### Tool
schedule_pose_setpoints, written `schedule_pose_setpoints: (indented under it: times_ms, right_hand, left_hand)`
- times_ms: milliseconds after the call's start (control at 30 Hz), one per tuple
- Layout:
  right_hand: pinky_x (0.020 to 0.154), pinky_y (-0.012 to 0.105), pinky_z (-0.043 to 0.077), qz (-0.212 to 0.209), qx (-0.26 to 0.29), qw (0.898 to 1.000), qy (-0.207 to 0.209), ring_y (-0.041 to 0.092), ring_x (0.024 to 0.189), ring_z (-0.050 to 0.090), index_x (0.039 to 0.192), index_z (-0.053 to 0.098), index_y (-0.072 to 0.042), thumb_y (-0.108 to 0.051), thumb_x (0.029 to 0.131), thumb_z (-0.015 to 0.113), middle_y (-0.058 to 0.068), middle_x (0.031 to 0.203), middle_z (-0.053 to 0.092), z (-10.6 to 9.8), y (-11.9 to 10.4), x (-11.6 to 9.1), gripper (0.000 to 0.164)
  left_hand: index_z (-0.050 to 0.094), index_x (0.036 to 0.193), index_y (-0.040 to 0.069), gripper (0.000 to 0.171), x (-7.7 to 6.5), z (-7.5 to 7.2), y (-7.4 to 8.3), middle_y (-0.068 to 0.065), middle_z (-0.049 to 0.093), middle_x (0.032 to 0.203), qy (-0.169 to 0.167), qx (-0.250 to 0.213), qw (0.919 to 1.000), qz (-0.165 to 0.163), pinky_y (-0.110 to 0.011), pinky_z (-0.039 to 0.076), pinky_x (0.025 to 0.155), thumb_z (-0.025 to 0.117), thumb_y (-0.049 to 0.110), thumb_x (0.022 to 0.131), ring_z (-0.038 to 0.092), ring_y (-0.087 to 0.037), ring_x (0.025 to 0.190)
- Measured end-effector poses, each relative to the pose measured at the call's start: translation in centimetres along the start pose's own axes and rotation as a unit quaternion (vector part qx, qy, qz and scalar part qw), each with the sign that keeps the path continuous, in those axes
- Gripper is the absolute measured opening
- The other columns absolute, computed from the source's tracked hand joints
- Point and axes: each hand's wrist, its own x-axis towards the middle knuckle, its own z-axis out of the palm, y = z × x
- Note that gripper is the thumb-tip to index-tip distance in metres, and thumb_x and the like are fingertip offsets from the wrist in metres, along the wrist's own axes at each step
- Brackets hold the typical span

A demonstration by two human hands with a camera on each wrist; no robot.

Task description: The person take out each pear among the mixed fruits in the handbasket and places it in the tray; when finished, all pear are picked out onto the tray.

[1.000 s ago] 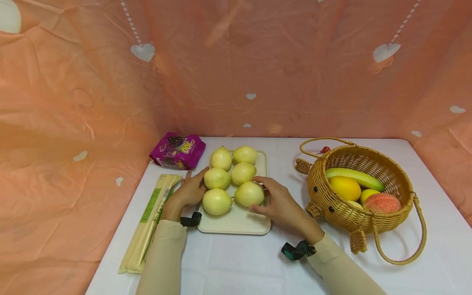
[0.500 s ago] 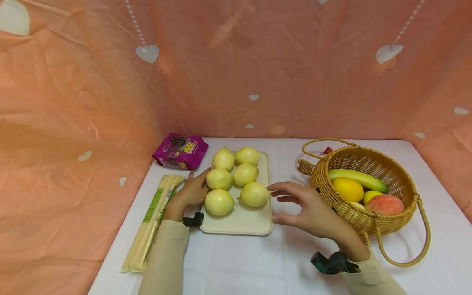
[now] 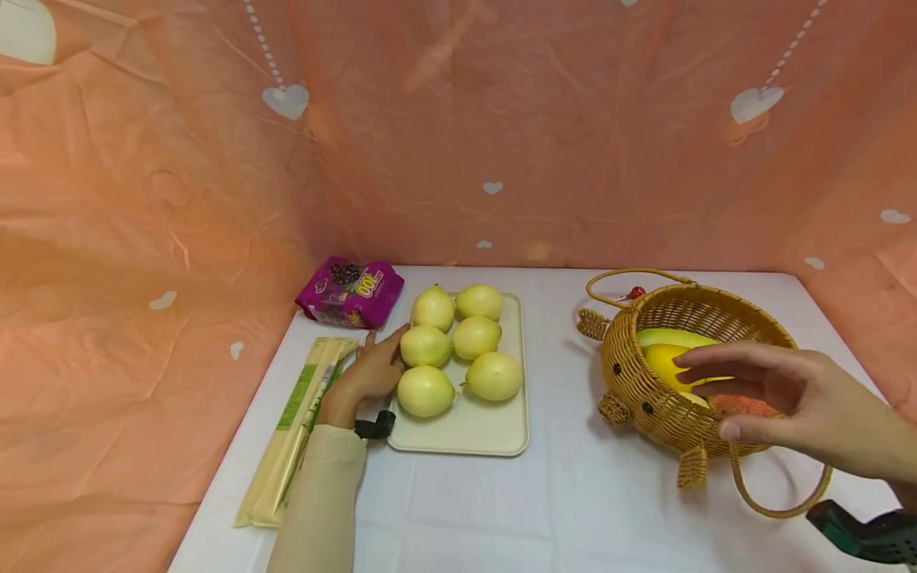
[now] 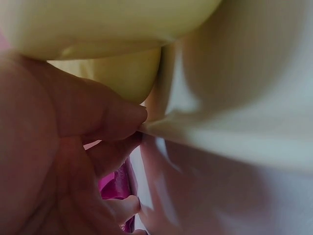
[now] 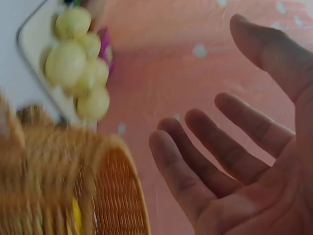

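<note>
My left hand is at the left edge of a cream tray. In the left wrist view its thumb and a finger pinch the tray's rim, right under a pear. Several pale yellow-green pears sit on the tray in two columns. Above the front right of a wicker basket is my right hand, holding nothing, its fingers spread apart in the right wrist view. Inside the basket lie a long green-yellow fruit, an orange-yellow fruit and a reddish peach, partly behind that hand.
A purple packet lies behind the left hand. Beside the left forearm is a long cream and green packet. Behind the basket's handle is a small red object. An orange cloth with hearts hangs around the table.
My right hand has let go of the front right pear and moved right, from the tray to above the basket. That pear has shifted slightly right; my left hand stays at the tray.
</note>
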Motion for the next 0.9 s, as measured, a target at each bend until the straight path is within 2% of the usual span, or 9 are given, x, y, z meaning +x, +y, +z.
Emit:
schedule_pose_setpoints:
  times_ms: [133,267,400,533,600,700,833,900]
  right_hand:
    - [0.092,0.025,0.065,0.013,-0.04,0.999,-0.005,0.012,0.122,0.075,0.15,0.057,0.006,0.031,0.083,0.071,0.005,0.143,0.072,-2.6,1.1,-0.5,0.073]
    - [0.088,0.02,0.064,0.045,-0.107,0.993,-0.02,0.006,0.117,0.076,0.149,0.061,-0.003,0.022,0.088,0.075,-0.008,0.142,0.073,-4.1,1.4,0.2,0.068]
    - [0.086,0.015,0.06,0.085,-0.168,0.982,-0.031,-0.001,0.114,0.075,0.143,0.069,-0.016,0.006,0.09,0.083,-0.017,0.135,0.074,-4.8,1.7,1.5,0.059]
    - [0.083,0.014,0.057,0.104,-0.229,0.967,-0.046,-0.004,0.109,0.072,0.135,0.075,-0.022,-0.007,0.088,0.091,-0.014,0.125,0.078,-5.0,2.6,2.8,0.052]
    - [0.083,0.016,0.059,0.111,-0.247,0.96,-0.071,-0.005,0.107,0.07,0.133,0.076,-0.021,-0.013,0.086,0.093,-0.011,0.122,0.079,-4.9,3.2,3.3,0.05]
    - [0.083,0.021,0.062,0.099,-0.266,0.951,-0.123,-0.004,0.104,0.069,0.13,0.077,-0.018,-0.018,0.085,0.095,-0.007,0.12,0.079,-4.5,4.0,4.0,0.048]
    - [0.082,0.025,0.065,0.083,-0.247,0.946,-0.191,-0.004,0.101,0.07,0.128,0.077,-0.011,-0.011,0.086,0.09,-0.007,0.118,0.078,-3.7,4.9,4.7,0.043]
    - [0.083,0.025,0.066,0.09,-0.222,0.946,-0.219,-0.003,0.101,0.071,0.129,0.076,-0.007,-0.008,0.088,0.087,-0.006,0.118,0.078,-3.3,5.2,5.0,0.043]
  left_hand:
    - [0.025,0.175,0.008,0.073,-0.1,-0.1,0.0,-0.024,0.037,0.174,0.0,-0.005,1.0,-0.002,-0.075,-0.007,0.131,0.045,0.005,0.104,-0.008,-0.059,0.165]
    - [0.026,0.175,0.008,0.073,-0.2,-0.1,-0.1,-0.024,0.037,0.174,0.002,-0.007,1.0,-0.002,-0.075,-0.008,0.131,0.045,0.005,0.105,-0.008,-0.059,0.165]
    - [0.026,0.174,0.007,0.072,-0.3,0.0,-0.1,-0.023,0.037,0.174,0.003,-0.01,0.9999,0.002,-0.076,-0.009,0.13,0.046,0.005,0.105,-0.009,-0.059,0.165]
    - [0.028,0.174,0.006,0.072,-0.4,0.0,0.1,-0.023,0.037,0.174,0.004,-0.015,0.9999,0.007,-0.076,-0.008,0.13,0.047,0.005,0.105,-0.009,-0.06,0.164]
    - [0.029,0.174,0.006,0.072,-0.4,0.0,0.1,-0.024,0.038,0.173,0.004,-0.014,0.9998,0.01,-0.077,-0.007,0.13,0.047,0.005,0.104,-0.009,-0.061,0.164]
    - [0.028,0.174,0.008,0.072,-0.3,0.0,0.2,-0.023,0.038,0.174,0.001,-0.011,0.9999,0.007,-0.076,-0.007,0.131,0.047,0.006,0.105,-0.009,-0.06,0.164]
    - [0.025,0.175,0.011,0.072,-0.3,0.0,0.2,-0.021,0.036,0.176,-0.002,-0.008,1.0,0.001,-0.074,-0.006,0.132,0.045,0.007,0.106,-0.008,-0.057,0.166]
    - [0.025,0.176,0.011,0.072,-0.3,0.0,0.2,-0.021,0.036,0.176,-0.001,-0.007,1.0,-0.001,-0.075,-0.005,0.132,0.045,0.007,0.107,-0.007,-0.057,0.166]
